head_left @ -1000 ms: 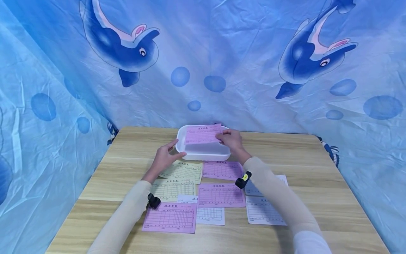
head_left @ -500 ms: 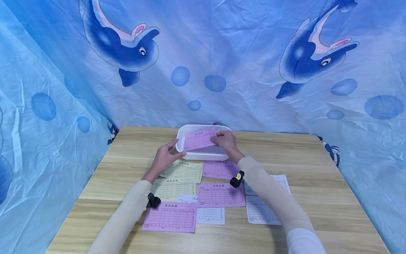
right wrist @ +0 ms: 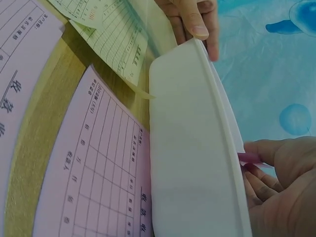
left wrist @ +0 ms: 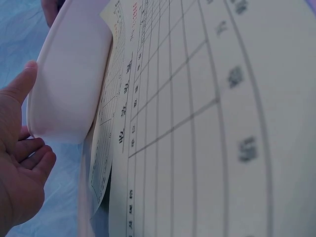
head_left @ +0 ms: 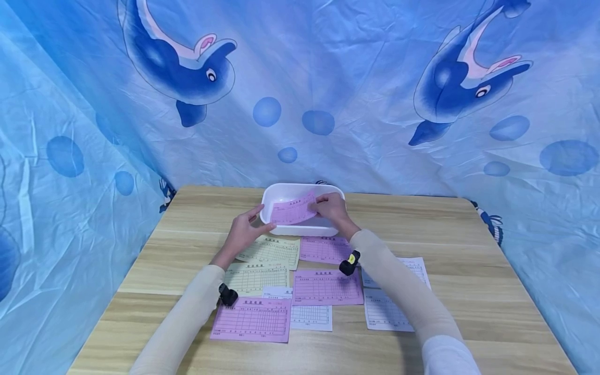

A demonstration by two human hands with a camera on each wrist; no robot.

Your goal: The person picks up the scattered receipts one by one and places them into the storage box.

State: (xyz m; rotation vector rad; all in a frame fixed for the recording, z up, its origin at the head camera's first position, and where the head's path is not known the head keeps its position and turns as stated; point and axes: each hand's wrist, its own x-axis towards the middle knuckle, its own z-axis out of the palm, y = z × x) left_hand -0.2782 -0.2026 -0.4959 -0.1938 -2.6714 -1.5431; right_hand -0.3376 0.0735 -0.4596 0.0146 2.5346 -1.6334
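Observation:
A pink receipt slip [head_left: 290,211] is tilted inside the white plastic tray [head_left: 300,230], low near its left part. My right hand [head_left: 333,208] pinches the slip's right end between thumb and fingers, over the tray's right half. In the right wrist view, only a narrow edge of the pink slip [right wrist: 251,158] shows beyond the rim. My left hand [head_left: 246,229] holds the tray's near left corner, thumb at the front wall and fingers at the left end. From the left wrist, the thumb lies against the rim and the other fingers are bent beside the corner.
Yellow receipts [head_left: 255,278] lie left of centre before the tray. Pink receipts [head_left: 328,287] spread across the middle, one [head_left: 250,320] nearest the front. White receipts [head_left: 386,310] lie partly under the right forearm. A blue dolphin curtain [head_left: 300,78] stands behind the wooden table [head_left: 469,271].
My right hand has moved slightly left, and the pink slip has gone from above the tray's back down into it, now bending. The left hand stays at the tray's corner.

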